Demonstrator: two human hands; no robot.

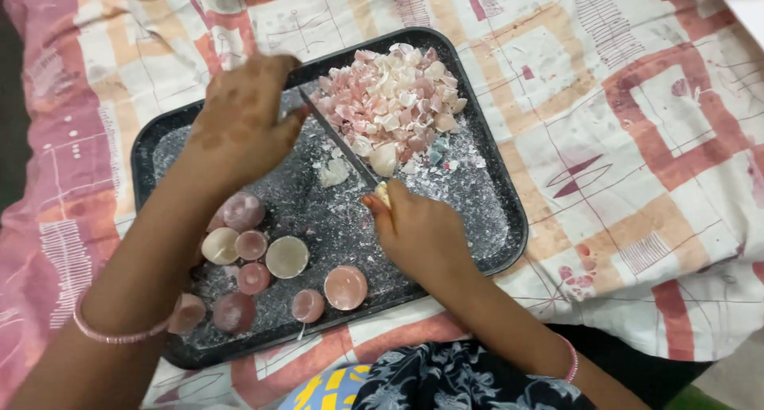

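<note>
Patterned pink-and-white cloth surface [637, 139], a dark rectangular tray [509, 219] directly on it.

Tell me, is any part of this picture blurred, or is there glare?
Head view: the left hand looks slightly blurred; the right hand, knife and pink chips are fairly sharp; light is soft and even, with no strong glare on the dark tray.

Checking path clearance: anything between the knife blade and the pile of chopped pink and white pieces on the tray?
Nothing visible. The knife, held by the right hand with the left hand on its tip, lies right at the pile's edge.
</note>
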